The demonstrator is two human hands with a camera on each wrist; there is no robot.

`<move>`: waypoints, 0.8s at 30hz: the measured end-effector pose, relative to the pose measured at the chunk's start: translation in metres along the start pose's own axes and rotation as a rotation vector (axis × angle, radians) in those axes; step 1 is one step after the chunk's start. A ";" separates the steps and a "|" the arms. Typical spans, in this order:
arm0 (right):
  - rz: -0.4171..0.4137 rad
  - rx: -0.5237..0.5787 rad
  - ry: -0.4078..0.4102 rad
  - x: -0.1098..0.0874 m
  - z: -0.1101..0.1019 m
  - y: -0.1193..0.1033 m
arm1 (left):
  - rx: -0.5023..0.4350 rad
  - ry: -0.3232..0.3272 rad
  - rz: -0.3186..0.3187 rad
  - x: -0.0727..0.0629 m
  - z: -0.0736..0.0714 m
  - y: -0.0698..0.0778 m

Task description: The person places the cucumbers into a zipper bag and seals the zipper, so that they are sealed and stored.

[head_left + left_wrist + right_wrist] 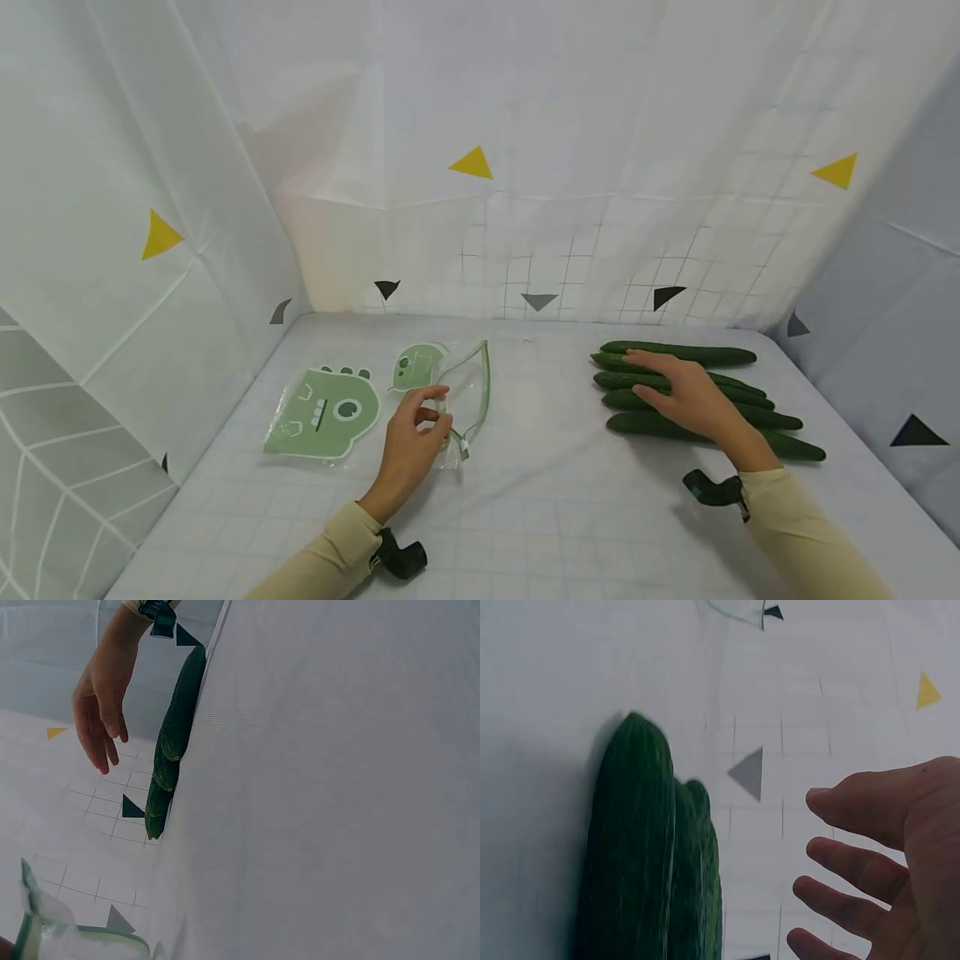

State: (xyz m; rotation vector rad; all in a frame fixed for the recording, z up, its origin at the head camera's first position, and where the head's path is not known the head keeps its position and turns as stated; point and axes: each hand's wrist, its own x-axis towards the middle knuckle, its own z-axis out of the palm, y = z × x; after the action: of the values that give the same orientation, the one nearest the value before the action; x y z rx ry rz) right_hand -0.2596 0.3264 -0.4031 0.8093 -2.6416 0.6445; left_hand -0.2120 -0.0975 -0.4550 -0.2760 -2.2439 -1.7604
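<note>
A clear zip bag [318, 417] printed with green one-eyed monsters lies flat on the left of the table. My left hand [411, 442] pinches its near edge by the mouth, between thumb and fingers. The mouth gapes to the right, and its green zip strip [486, 387] stands up in a loop. In the left wrist view the bag's raised rim [112, 934] shows at the lower left. Several dark green cucumbers [791, 446] lie side by side on the right. Above them hovers my right hand [693, 400], its fingers [855, 866] spread and apart from the cucumbers [634, 847].
White sheeting [600, 100] with yellow, grey and black triangles walls the table at the back and both sides. The white tabletop [540, 500] stretches between the bag and the cucumbers. Each wrist wears a black camera [403, 558].
</note>
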 end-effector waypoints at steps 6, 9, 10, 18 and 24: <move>0.056 -0.021 -0.015 -0.019 -0.018 0.020 | -0.007 0.001 0.001 0.000 0.001 -0.001; 0.070 -0.025 -0.018 -0.026 -0.026 0.029 | -0.003 0.005 0.003 0.000 0.000 -0.001; 0.074 -0.025 -0.018 -0.029 -0.028 0.032 | -0.001 0.005 0.005 0.000 0.000 0.000; 0.143 -0.096 -0.064 -0.051 -0.040 0.059 | -0.001 0.000 0.029 0.000 0.000 -0.003; 0.181 -0.111 -0.079 -0.066 -0.043 0.075 | 0.016 0.006 0.026 -0.001 0.001 -0.004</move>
State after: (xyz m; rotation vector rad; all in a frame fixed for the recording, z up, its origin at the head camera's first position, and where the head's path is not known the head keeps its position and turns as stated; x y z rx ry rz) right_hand -0.2451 0.4332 -0.4174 0.5798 -2.8171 0.5134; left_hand -0.2128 -0.0973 -0.4591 -0.2943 -2.2392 -1.7268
